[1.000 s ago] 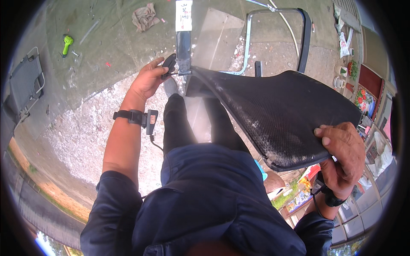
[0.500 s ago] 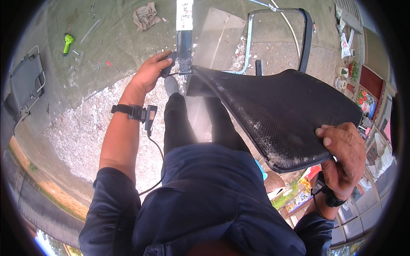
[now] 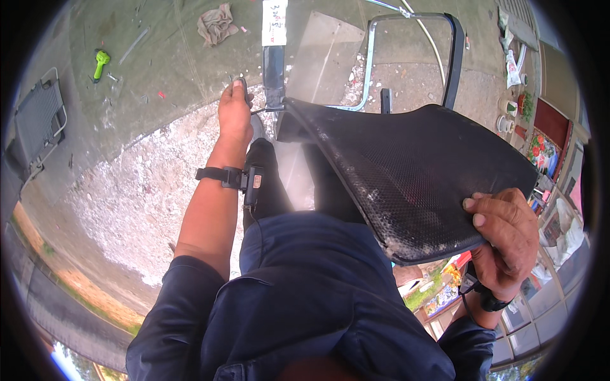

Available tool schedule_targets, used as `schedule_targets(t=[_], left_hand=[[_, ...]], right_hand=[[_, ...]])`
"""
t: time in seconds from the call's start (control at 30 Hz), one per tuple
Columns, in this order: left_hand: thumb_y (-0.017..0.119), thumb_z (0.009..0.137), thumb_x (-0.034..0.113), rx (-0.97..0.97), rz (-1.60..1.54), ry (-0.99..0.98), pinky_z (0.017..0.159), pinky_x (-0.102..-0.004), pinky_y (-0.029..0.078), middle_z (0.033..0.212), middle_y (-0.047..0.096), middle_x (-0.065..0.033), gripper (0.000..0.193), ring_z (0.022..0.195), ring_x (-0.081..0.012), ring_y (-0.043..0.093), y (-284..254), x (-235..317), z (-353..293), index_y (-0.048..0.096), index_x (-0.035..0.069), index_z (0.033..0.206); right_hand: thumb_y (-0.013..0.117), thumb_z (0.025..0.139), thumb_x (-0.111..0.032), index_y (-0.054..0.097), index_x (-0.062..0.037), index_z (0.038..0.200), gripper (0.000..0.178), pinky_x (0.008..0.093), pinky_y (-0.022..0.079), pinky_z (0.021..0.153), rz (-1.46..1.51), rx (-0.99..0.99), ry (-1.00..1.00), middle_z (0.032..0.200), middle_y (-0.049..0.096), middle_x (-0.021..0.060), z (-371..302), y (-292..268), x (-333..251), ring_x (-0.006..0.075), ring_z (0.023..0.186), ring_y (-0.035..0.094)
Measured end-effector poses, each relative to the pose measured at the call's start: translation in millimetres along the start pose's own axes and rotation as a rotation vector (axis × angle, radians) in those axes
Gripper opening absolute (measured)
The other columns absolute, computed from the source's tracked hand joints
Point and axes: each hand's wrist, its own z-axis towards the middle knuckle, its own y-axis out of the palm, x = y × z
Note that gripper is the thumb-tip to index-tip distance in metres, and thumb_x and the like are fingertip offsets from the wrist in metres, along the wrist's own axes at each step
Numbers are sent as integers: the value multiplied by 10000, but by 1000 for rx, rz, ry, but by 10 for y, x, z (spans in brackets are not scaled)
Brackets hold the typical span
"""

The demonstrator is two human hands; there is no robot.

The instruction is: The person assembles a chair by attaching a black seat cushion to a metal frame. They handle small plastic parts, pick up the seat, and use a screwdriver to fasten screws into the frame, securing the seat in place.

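Observation:
A large black curved panel (image 3: 419, 171) with a dimpled texture and a white-scuffed near edge lies across the front of my legs, right of centre. My right hand (image 3: 505, 235) pinches its near right edge, fingers on top and thumb under. Further off on the left, my left hand (image 3: 235, 117) is closed around a small black flat piece (image 3: 243, 86), seen nearly edge-on and mostly hidden by the fingers. A thin dark rod (image 3: 258, 111) runs from beside that hand to the panel's far left corner. Right beside this corner stands a dark upright post (image 3: 274, 73) with a white label.
Past the panel rises a black and silver metal loop frame (image 3: 452, 63). On the floor are a green tool (image 3: 100, 63), a crumpled rag (image 3: 216, 25) and white rubble (image 3: 127, 209). A grey slatted chair (image 3: 44, 120) stands far left; potted plants (image 3: 527, 105) line the right.
My left hand has moved right and turned, bringing the small black piece edge-on. My right hand and the panel's near edge have shifted slightly left and toward me.

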Motion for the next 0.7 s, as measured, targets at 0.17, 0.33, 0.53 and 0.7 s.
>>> schedule_targets(t=[0.17, 0.33, 0.53, 0.7], left_hand=[[512, 1047, 292, 137, -154, -6, 735, -306, 467, 1014, 617, -79, 394, 851, -166, 589, 50, -16, 39, 551, -41, 1255], [520, 1045, 277, 48, -252, 36, 799, -318, 465, 1067, 620, -86, 437, 915, -183, 599, 67, 5, 136, 517, -56, 1327], [625, 992, 205, -223, -188, 6, 961, -326, 444, 1184, 624, -114, 576, 1071, -201, 596, -186, 42, 164, 403, -90, 1434], [711, 920, 137, -463, 125, 23, 1043, -351, 429, 1252, 599, -150, 663, 1172, -221, 579, -514, 317, 211, 383, -92, 1450]], right_hand=[[667, 730, -83, 703, -26, 956, 236, 347, 462, 612, -11, 7, -7, 892, 727, 137, 13, 9, -15, 268, 756, 687], [672, 721, -83, 701, -23, 959, 247, 343, 457, 607, -14, -1, -18, 894, 727, 141, -5, 1, -11, 268, 753, 686], [689, 712, -86, 697, -18, 963, 260, 343, 460, 611, 4, 9, -25, 902, 728, 147, 9, 19, 3, 267, 749, 679], [696, 701, -87, 696, -15, 952, 261, 347, 462, 613, -5, -5, -14, 902, 727, 151, 5, 2, 4, 274, 747, 677]])
